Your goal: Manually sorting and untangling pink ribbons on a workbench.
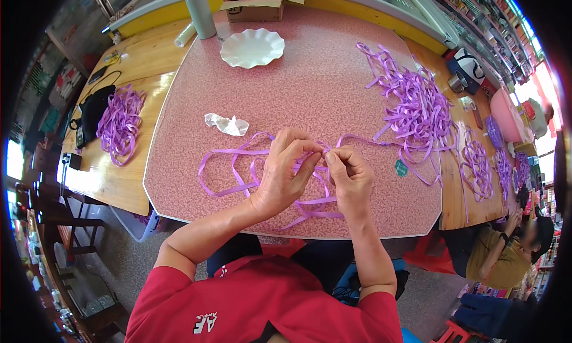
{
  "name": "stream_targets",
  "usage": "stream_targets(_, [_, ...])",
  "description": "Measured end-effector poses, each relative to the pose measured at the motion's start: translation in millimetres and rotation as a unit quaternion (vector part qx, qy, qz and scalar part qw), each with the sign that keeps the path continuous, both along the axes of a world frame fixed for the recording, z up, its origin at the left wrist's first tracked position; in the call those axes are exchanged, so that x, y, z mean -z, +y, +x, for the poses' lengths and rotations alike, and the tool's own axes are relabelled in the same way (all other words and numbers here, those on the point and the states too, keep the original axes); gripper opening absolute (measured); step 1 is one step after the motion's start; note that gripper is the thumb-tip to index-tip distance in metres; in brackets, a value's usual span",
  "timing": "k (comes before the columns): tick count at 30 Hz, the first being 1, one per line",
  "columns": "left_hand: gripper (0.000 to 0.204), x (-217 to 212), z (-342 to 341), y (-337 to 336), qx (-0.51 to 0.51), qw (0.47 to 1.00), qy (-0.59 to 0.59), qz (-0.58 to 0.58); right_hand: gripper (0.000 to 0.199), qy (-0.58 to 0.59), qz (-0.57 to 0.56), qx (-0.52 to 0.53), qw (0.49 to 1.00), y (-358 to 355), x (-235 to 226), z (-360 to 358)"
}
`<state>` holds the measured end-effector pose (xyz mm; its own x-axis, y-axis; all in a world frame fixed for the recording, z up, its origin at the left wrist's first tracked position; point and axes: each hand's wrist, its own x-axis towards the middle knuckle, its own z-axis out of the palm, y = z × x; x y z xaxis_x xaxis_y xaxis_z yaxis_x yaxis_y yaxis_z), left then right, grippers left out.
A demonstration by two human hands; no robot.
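My left hand (287,171) and my right hand (350,179) meet over the near middle of the pink speckled table top (310,98). Both are closed, thumbs and forefingers pinching a narrow purple ribbon (225,193) between them. Loose loops of that ribbon spread on the table under and to the left of my hands. One strand runs off to the right toward a large tangled heap of purple ribbons (417,104). The exact spot where the fingertips meet is small, and its details cannot be made out.
A scalloped white plate (252,48), a crumpled white tissue (226,124), a grey-green cylinder (199,15) and an open cardboard box (256,9) lie farther back. Another ribbon pile (121,122) is at left. A green tag (401,168) lies right. A co-worker (500,256) sits at lower right.
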<state>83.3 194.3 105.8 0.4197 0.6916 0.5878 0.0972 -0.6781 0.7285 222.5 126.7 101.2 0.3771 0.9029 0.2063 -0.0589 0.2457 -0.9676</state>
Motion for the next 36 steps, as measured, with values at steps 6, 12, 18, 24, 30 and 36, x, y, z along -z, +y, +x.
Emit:
stream_targets(6, [0.018, 2, 0, 2, 0.001, 0.999, 0.012, -0.042, 0.006, -0.18, 0.072, 0.04, 0.98, 3, 1, 2])
stream_targets(12, [0.026, 14, 12, 10, -0.068, 0.991, -0.03, 0.114, 0.009, 0.098, -0.064, 0.003, 0.993, 1, 2, -6])
stream_targets(18, [0.03, 15, 12, 10, -0.06, 0.983, -0.057, 0.165, 0.014, 0.356, -0.089, -0.08, 0.927, 3, -9, -8])
stream_targets(24, [0.034, 10, 10, 9, -0.04, 0.983, -0.056, 0.168, 0.019, 0.381, -0.096, -0.072, 0.917, -1, -19, -12])
stream_targets(30, [0.036, 4, 5, 13, -0.04, 0.973, 0.011, 0.228, 0.012, 0.309, -0.087, -0.054, 0.946, -2, -14, -5])
stream_targets(36, [0.027, 7, 1, 19, 0.063, 0.995, 0.008, 0.074, 0.009, 0.192, -0.133, -0.094, 0.968, -4, -17, 12])
